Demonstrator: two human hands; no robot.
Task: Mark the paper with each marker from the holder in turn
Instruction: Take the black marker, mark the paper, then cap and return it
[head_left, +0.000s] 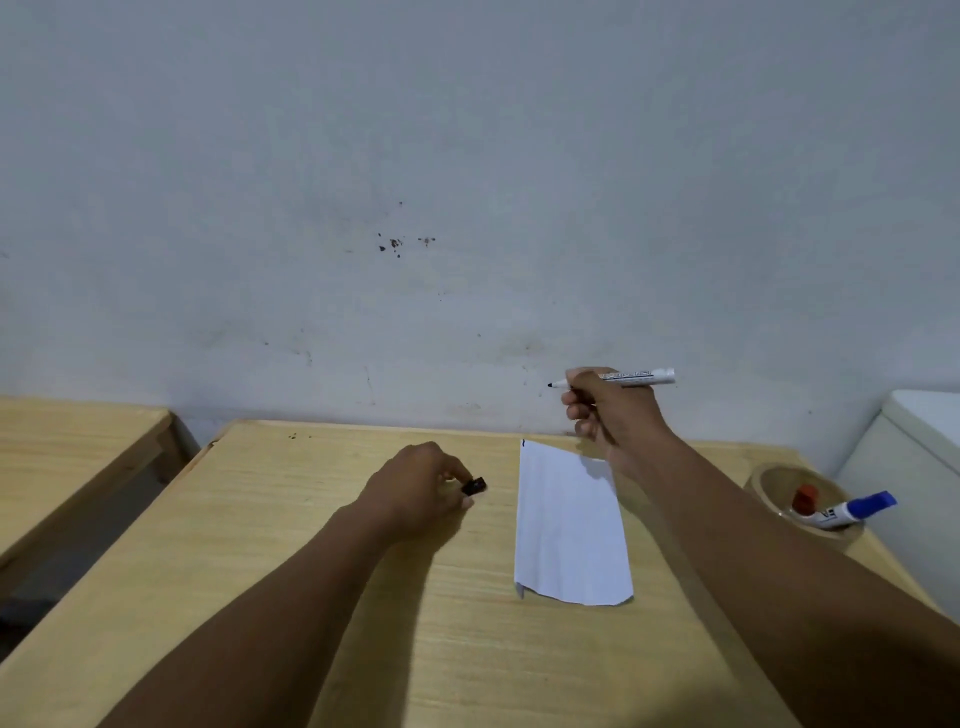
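Note:
A white sheet of paper (569, 525) lies on the wooden table (311, 545), right of centre, with a small dark mark at its far left corner. My right hand (605, 410) is raised above the paper's far edge and grips an uncapped white marker (636, 377), its black tip pointing left. My left hand (421, 483) rests on the table left of the paper, fingers pinched on the black cap (474, 486). A round wooden holder (766, 480) at the right holds a blue-capped marker (857, 508) and a red-capped marker (805, 500).
A grey-white wall stands right behind the table. A second wooden table (67, 447) sits to the left across a dark gap. A white box-like object (914, 447) stands beyond the holder at the far right.

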